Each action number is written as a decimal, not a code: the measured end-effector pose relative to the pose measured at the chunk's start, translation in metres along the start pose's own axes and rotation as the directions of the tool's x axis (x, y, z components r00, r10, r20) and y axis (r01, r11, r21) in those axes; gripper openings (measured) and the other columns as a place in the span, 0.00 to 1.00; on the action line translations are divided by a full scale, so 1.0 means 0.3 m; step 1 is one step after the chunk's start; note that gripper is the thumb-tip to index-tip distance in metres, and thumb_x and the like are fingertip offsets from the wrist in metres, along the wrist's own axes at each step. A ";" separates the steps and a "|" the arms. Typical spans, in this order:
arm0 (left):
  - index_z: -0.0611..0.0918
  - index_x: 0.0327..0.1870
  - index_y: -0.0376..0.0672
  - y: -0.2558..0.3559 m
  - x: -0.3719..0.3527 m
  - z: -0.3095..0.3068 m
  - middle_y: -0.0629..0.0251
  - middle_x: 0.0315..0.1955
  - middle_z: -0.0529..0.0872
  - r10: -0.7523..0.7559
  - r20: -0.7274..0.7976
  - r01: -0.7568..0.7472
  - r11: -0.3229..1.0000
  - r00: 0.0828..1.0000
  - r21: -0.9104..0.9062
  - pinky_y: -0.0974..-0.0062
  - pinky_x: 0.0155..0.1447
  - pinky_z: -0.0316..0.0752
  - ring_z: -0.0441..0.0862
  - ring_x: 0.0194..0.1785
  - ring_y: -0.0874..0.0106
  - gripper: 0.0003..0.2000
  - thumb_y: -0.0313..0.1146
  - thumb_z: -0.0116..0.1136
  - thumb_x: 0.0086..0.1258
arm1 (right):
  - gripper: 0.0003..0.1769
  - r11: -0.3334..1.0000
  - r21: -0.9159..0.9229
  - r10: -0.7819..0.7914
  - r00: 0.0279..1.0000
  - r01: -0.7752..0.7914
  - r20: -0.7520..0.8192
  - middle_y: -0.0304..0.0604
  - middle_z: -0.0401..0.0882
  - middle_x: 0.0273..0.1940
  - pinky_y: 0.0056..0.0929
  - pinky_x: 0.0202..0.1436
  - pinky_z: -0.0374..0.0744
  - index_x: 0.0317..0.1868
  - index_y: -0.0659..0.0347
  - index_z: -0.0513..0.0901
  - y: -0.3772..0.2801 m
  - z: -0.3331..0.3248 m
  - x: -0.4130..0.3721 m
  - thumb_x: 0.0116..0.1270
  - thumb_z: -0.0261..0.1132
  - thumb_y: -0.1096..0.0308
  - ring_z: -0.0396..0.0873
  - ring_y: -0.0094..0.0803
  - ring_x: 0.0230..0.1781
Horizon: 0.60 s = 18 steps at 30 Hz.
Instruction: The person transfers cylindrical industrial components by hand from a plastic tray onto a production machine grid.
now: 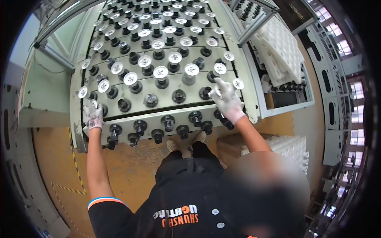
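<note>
Two hands in white gloves are at the pale green metal table (164, 98): the left hand (93, 115) at centre left, the right hand (227, 99) right of centre. The round black holder (204, 93) in the front row lies immediately left of the right hand's fingers, much nearer to that hand, its long axis roughly upright. Those fingers are partly curled; whether they grip anything is unclear. The left hand's fingers are bent beside another round black holder (104, 110), their grip equally unclear.
</note>
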<state>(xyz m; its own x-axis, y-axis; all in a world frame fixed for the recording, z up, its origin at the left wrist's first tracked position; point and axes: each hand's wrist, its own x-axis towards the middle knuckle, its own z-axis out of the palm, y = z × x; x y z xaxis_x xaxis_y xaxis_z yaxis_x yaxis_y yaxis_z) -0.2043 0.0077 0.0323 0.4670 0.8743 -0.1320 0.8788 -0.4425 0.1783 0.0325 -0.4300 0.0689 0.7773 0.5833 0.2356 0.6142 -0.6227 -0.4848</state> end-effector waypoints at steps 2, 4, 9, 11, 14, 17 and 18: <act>0.68 0.66 0.40 -0.031 0.017 0.030 0.47 0.64 0.69 0.116 -0.054 -0.114 0.993 0.992 0.037 0.62 0.71 0.59 0.64 0.67 0.47 0.30 0.48 0.50 0.67 | 0.28 0.998 -0.070 0.002 1.000 -0.002 0.011 0.50 0.74 0.46 0.46 0.45 0.78 0.61 0.47 0.68 0.001 0.037 0.042 0.60 0.66 0.61 0.79 0.51 0.41; 0.68 0.66 0.42 -0.052 0.039 0.064 0.46 0.62 0.69 0.157 -0.070 -0.156 0.987 0.985 0.031 0.59 0.66 0.64 0.68 0.62 0.46 0.30 0.46 0.53 0.64 | 0.30 0.983 -0.180 -0.051 0.999 0.047 -0.017 0.51 0.73 0.47 0.47 0.43 0.78 0.61 0.46 0.67 0.025 0.081 0.067 0.59 0.67 0.60 0.79 0.51 0.39; 0.62 0.70 0.43 -0.023 -0.091 -0.035 0.42 0.62 0.68 0.065 -0.155 -0.093 0.979 0.986 -0.179 0.56 0.66 0.65 0.67 0.65 0.48 0.39 0.51 0.61 0.61 | 0.31 0.974 -0.226 0.021 0.997 -0.005 0.069 0.51 0.72 0.49 0.46 0.42 0.78 0.62 0.51 0.66 0.100 0.205 0.060 0.58 0.67 0.61 0.79 0.51 0.41; 0.62 0.71 0.43 -0.103 -0.104 0.051 0.44 0.58 0.70 0.031 -0.387 -0.183 0.914 0.921 -0.363 0.58 0.61 0.70 0.73 0.58 0.51 0.36 0.46 0.62 0.63 | 0.30 0.982 -0.190 -0.001 0.999 -0.005 -0.032 0.50 0.72 0.49 0.44 0.43 0.79 0.61 0.49 0.68 0.092 0.231 0.040 0.58 0.68 0.62 0.79 0.49 0.41; 0.64 0.70 0.43 0.046 -0.161 -0.001 0.52 0.51 0.74 -0.185 -0.275 -0.130 0.557 0.944 -0.820 0.73 0.39 0.80 0.81 0.38 0.66 0.30 0.38 0.58 0.68 | 0.30 0.986 -0.166 -0.003 0.994 -0.015 -0.106 0.49 0.71 0.49 0.44 0.44 0.79 0.60 0.48 0.68 0.100 0.270 0.030 0.57 0.69 0.61 0.79 0.48 0.42; 0.62 0.70 0.44 0.223 -0.133 -0.009 0.49 0.50 0.76 0.017 -0.377 -0.313 0.589 0.926 -0.745 0.68 0.41 0.81 0.82 0.39 0.62 0.29 0.35 0.56 0.68 | 0.35 0.978 -0.198 0.060 0.998 -0.059 -0.003 0.49 0.70 0.51 0.43 0.48 0.79 0.63 0.48 0.66 0.078 0.226 0.042 0.55 0.70 0.59 0.78 0.48 0.46; 0.61 0.70 0.45 0.244 -0.104 0.012 0.47 0.50 0.76 0.162 -0.476 -0.429 0.732 0.864 -0.530 0.65 0.41 0.80 0.82 0.39 0.59 0.30 0.35 0.56 0.68 | 0.39 0.978 -0.198 0.077 0.996 -0.066 0.045 0.49 0.69 0.53 0.43 0.50 0.78 0.66 0.48 0.64 0.072 0.212 0.042 0.55 0.71 0.58 0.77 0.49 0.49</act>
<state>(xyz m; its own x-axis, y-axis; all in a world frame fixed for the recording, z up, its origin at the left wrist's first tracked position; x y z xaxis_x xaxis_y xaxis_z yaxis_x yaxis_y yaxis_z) -0.1541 -0.0527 0.0458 0.4996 0.7790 0.3789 0.3911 -0.5931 0.7038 0.0469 -0.4030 0.0078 0.8152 0.5568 0.1596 0.5762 -0.7509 -0.3227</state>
